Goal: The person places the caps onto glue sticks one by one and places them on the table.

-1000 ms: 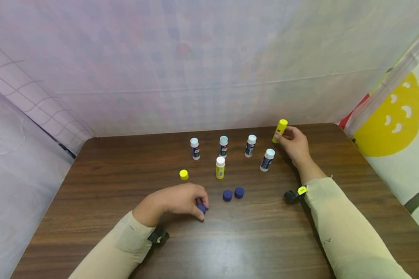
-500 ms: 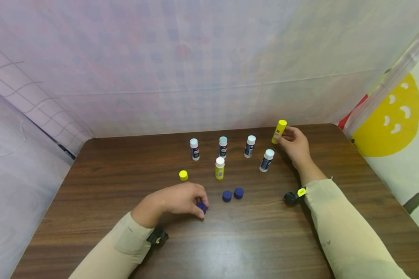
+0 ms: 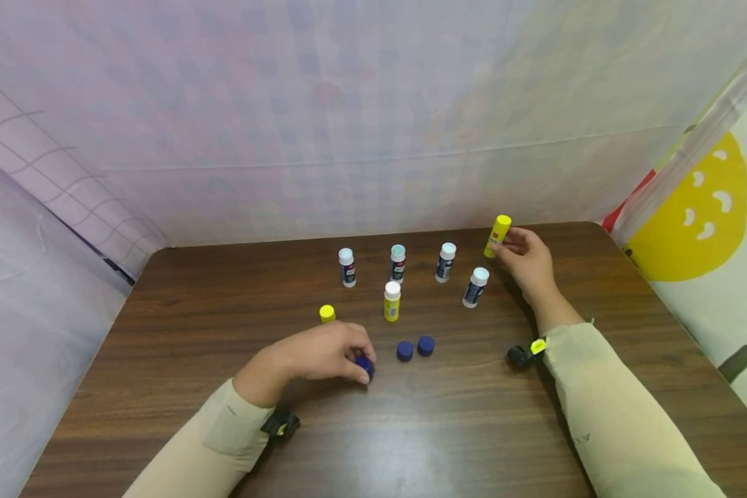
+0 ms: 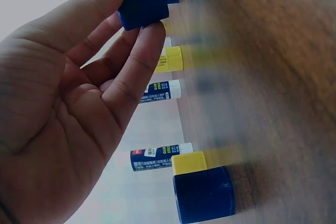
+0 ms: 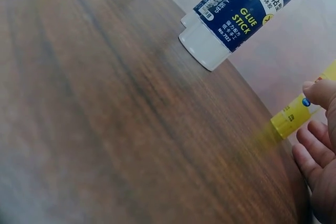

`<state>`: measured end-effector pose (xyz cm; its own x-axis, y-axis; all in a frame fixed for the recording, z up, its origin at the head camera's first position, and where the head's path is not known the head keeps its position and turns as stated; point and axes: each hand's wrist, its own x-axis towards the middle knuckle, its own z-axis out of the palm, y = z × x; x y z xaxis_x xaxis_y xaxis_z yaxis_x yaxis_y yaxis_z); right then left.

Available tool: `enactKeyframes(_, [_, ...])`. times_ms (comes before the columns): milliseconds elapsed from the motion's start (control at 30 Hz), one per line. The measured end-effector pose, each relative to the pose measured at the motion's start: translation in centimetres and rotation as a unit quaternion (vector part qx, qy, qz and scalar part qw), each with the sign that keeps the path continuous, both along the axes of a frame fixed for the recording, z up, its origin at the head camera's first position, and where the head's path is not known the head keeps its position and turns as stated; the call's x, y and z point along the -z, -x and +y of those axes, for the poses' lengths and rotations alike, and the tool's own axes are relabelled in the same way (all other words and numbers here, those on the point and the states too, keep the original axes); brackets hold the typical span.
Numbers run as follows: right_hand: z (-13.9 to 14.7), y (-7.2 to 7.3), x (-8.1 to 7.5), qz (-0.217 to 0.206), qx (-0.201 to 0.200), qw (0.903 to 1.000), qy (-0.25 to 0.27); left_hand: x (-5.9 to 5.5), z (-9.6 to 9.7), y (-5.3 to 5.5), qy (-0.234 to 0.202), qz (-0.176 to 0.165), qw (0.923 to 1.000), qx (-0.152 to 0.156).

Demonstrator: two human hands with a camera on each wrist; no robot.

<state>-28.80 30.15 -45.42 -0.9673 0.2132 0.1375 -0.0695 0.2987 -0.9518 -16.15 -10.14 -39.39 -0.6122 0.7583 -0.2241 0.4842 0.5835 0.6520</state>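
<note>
My left hand [image 3: 326,351] pinches a blue cap [image 4: 144,4] between thumb and fingers, low over the wooden table. In the left wrist view a second blue cap [image 4: 203,195] stands nearby, hidden by the hand in the head view. Two more blue caps [image 3: 405,351] stand to the right of that hand. A yellow cap [image 3: 327,313] lies just behind it. At the back right my right hand [image 3: 526,263] holds a capped yellow glue stick [image 3: 499,232] by its lower part, upright near the tabletop. A yellow glue stick with a white top [image 3: 392,304] stands mid-table.
Several navy-and-white glue sticks without blue caps stand behind: one at left [image 3: 347,268], one in the middle [image 3: 398,263], one further right [image 3: 445,263], one nearer the right hand [image 3: 476,288]. A curtain [image 3: 373,138] hangs along the back edge of the table [image 3: 460,429].
My left hand has shifted slightly right and away from me with the blue cap, covering part of the yellow cap. The right hand and its glue stick show no clear movement.
</note>
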Motion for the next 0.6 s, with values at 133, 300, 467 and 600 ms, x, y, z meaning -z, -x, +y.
enactKeyframes(133, [-0.02, -0.31, -0.04, -0.003, 0.003, 0.9999, -0.010, 0.06, 0.01, 0.06, -0.003, -0.002, 1.0000, -0.003])
enactKeyframes(300, [-0.03, -0.47, -0.09, -0.002, 0.001, 1.0000, -0.006, 0.18, 0.09, 0.09, -0.009, 0.007, 0.9999, -0.008])
enactKeyframes(467, [-0.05, -0.62, -0.08, -0.007, -0.004, 1.0000, 0.002, 0.04, 0.16, 0.01, -0.013, 0.015, 0.9997, -0.013])
enactKeyframes(600, [-0.15, -0.81, -0.17, -0.006, -0.001, 1.0000, 0.002, 0.02, 0.18, 0.01, -0.013, 0.019, 0.9996, -0.015])
